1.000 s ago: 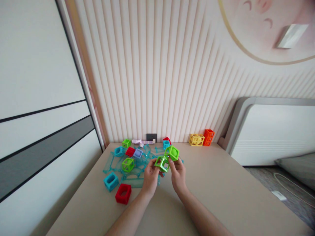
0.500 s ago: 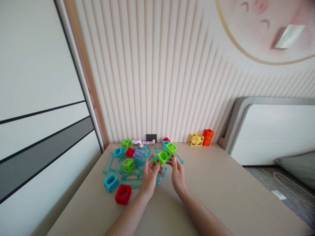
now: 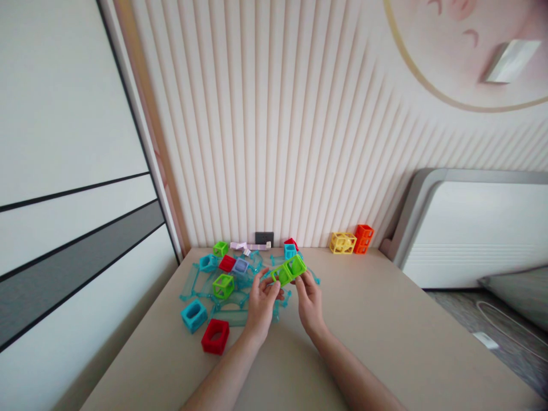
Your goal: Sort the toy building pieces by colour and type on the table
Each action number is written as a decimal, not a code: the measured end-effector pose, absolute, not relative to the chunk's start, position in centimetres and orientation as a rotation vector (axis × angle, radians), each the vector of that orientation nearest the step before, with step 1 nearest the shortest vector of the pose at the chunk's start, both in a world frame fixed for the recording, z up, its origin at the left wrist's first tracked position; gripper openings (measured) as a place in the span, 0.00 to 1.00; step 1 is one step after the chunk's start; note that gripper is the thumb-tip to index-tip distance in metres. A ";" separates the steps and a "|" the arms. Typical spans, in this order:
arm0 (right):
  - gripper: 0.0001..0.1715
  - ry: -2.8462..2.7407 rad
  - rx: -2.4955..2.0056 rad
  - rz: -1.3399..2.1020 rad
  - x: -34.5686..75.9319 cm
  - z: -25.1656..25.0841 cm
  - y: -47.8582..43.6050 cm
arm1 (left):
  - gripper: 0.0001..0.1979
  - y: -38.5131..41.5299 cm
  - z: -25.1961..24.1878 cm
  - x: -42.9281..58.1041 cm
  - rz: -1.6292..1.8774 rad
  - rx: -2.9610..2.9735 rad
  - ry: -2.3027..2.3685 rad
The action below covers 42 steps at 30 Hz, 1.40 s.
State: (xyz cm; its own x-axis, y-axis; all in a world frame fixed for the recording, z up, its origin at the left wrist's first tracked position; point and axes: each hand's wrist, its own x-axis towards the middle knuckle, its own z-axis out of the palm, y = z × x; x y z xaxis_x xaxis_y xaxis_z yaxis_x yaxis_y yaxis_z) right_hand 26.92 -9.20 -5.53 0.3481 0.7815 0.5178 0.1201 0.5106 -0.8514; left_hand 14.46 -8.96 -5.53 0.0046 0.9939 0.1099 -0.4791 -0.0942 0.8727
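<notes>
Two green hollow cube blocks [image 3: 289, 270] sit end to end in my hands, raised over the table and tilted up to the right. My left hand [image 3: 262, 301] grips the lower left block, thumb in front. Around the upper right block, the fingers of my right hand [image 3: 309, 295] are closed at its lower edge. Behind them lie a light blue cube block [image 3: 290, 251] and a red piece [image 3: 291, 242]. Clear teal track pieces [image 3: 229, 317] spread to the left, partly hidden by my left hand.
On the beige table [image 3: 363, 331] stand a yellow block pair [image 3: 342, 243] and an orange block pair [image 3: 363, 238] near the wall. A red block [image 3: 215, 337], a blue block [image 3: 194, 315] and a green block [image 3: 223, 286] lie left. A black socket [image 3: 264, 239] is on the wall.
The two green blocks have come together into one straight row; before, the right one sat higher and offset. My right hand has shifted slightly, and the view has turned a little.
</notes>
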 end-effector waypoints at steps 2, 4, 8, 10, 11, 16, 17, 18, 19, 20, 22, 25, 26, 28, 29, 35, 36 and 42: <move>0.16 -1.144 -0.966 0.586 26.9 -5.7 -9.1 | 0.32 -9.2 -5.1 14.3 1.465 0.929 0.761; 0.20 -1.113 -0.959 0.653 26.8 -6.1 -9.1 | 0.34 -9.4 -4.7 14.2 1.472 0.945 0.771; 0.27 -1.097 -0.959 0.719 26.7 -6.7 -9.1 | 0.34 -9.5 -4.4 14.2 1.487 0.995 0.780; 0.26 -1.133 -0.979 0.708 26.7 -6.9 -9.2 | 0.31 -9.4 -4.5 14.2 1.505 1.036 0.777; 0.25 -1.151 -0.988 0.694 26.8 -7.0 -9.2 | 0.30 -9.3 -4.7 14.2 1.515 1.055 0.781; 0.19 -1.221 -0.959 0.669 26.8 -6.7 -9.5 | 0.24 -8.5 -5.6 13.8 1.570 1.099 0.886; 0.18 -1.249 -0.950 0.674 26.8 -6.6 -9.6 | 0.24 -8.4 -5.8 13.7 1.575 1.111 0.914; 0.17 -1.276 -0.944 0.676 26.7 -6.4 -9.7 | 0.23 -8.4 -5.9 13.6 1.576 1.126 0.939; 0.16 -1.294 -0.943 0.673 26.7 -6.2 -9.8 | 0.22 -8.3 -6.0 13.5 1.576 1.146 0.959; 0.16 -1.299 -0.944 0.666 26.6 -6.0 -9.9 | 0.21 -8.4 -6.0 13.5 1.580 1.165 0.975; 0.16 -1.276 -0.948 0.647 26.5 -5.8 -10.0 | 0.19 -8.5 -6.1 13.4 1.587 1.209 0.993; 0.20 -1.217 -0.968 0.624 26.5 -5.5 -10.0 | 0.17 -8.6 -6.2 13.5 1.590 1.266 1.004; 0.21 -1.199 -0.978 0.613 26.5 -5.4 -10.0 | 0.17 -8.6 -6.2 13.5 1.590 1.283 1.005; 0.23 -1.158 -0.997 0.587 26.7 -5.3 -10.0 | 0.15 -8.5 -6.2 13.3 1.604 1.310 1.020; 0.24 -1.134 -1.003 0.578 26.8 -5.3 -9.9 | 0.14 -8.5 -6.1 13.2 1.618 1.322 1.029; 0.26 -1.047 -0.968 0.720 27.5 -6.1 -9.0 | 0.09 -8.1 -5.8 12.5 1.662 1.311 1.020; 0.27 -1.029 -0.953 0.765 27.5 -6.4 -8.8 | 0.09 -8.1 -5.8 12.5 1.651 1.308 1.025; 0.24 -1.062 -0.856 0.917 27.1 -6.3 -9.1 | 0.09 -8.1 -5.8 12.7 1.645 1.405 1.079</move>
State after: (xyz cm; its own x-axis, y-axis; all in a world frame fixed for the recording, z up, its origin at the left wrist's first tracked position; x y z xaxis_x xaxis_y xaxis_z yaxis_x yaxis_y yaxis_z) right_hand 27.07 -9.14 -6.26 0.2186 0.9173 0.3328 -0.1959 0.3754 -0.9059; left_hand 12.66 -8.12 -5.79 -0.1585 0.9046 0.3958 0.0029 -0.4004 0.9163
